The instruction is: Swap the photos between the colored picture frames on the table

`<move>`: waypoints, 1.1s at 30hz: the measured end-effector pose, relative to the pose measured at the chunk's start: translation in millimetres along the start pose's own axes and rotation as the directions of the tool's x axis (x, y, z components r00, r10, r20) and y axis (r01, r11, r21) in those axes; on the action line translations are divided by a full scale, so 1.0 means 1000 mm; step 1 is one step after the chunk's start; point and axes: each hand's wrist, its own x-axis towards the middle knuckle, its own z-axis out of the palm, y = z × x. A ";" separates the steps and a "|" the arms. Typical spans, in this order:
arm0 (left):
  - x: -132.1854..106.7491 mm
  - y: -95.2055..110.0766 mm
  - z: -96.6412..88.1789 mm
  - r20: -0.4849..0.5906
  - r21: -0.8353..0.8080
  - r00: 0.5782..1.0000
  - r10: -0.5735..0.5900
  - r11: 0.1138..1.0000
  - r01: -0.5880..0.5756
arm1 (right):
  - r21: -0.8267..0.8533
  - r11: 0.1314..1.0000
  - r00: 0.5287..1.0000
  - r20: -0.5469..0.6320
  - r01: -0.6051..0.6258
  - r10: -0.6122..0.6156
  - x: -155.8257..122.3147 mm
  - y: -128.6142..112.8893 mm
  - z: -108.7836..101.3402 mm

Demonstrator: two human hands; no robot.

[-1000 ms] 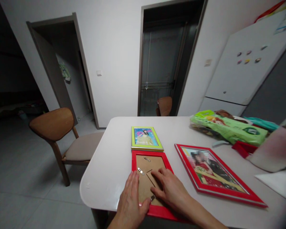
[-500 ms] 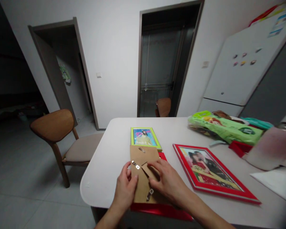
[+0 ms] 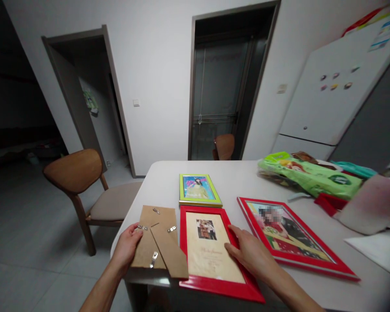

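Note:
My left hand grips the left edge of a brown cardboard backing board with metal clips and a fold-out stand, held just above the table's near left edge. My right hand rests open on the right side of a small red picture frame lying face down, its fingers touching the cream paper insert that shows inside. A tiny photo is printed on the insert.
A green frame lies behind the small red one. A larger red frame lies to the right. Green packets, a pink bag and white paper crowd the white table. A wooden chair stands left.
The backing board was lifted out of the red frame and carried left by my left hand. The insert is now uncovered, and my right hand has shifted onto the frame's right side.

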 end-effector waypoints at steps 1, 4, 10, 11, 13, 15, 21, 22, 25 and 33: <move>0.003 -0.002 -0.002 -0.014 0.032 1.000 0.009 0.999 -0.009 | 0.003 1.000 1.000 0.003 -0.003 0.003 0.001 0.000 0.001; 0.009 -0.004 -0.006 -0.089 0.160 0.994 0.061 0.986 -0.046 | 0.038 0.999 0.999 -0.022 -0.032 0.033 0.004 -0.001 0.000; 0.007 -0.004 0.006 -0.134 0.604 0.903 0.409 0.756 -0.253 | 0.646 0.732 0.972 0.077 -0.218 0.223 0.000 -0.004 -0.015; 0.003 -0.002 0.016 -0.090 0.628 0.887 0.453 0.717 -0.303 | 0.774 0.580 0.964 0.153 -0.253 0.216 -0.002 -0.006 -0.018; -0.010 0.003 0.044 0.027 0.582 0.884 0.467 0.712 -0.394 | 0.920 0.257 0.952 0.263 -0.297 0.158 -0.007 -0.010 -0.023; -0.029 0.012 0.079 0.179 0.506 0.868 0.463 0.714 -0.485 | 0.956 0.042 0.951 0.283 -0.290 0.121 -0.010 -0.014 -0.027; -0.070 0.034 0.162 0.511 0.366 0.577 0.637 0.446 -0.817 | 0.985 0.007 0.978 0.173 -0.175 0.116 -0.009 -0.015 -0.033; -0.070 0.035 0.168 0.527 0.357 0.522 0.670 0.384 -0.852 | 0.987 0.025 0.982 0.156 -0.160 0.103 -0.008 -0.014 -0.033; -0.064 0.040 0.170 0.531 0.339 0.405 0.744 0.252 -0.907 | 0.979 0.146 0.986 0.127 -0.142 0.108 -0.005 -0.007 -0.031; -0.050 0.062 0.112 0.070 0.624 0.826 0.559 0.622 -0.474 | 0.365 0.926 0.981 -0.124 -0.094 0.148 0.002 0.024 -0.023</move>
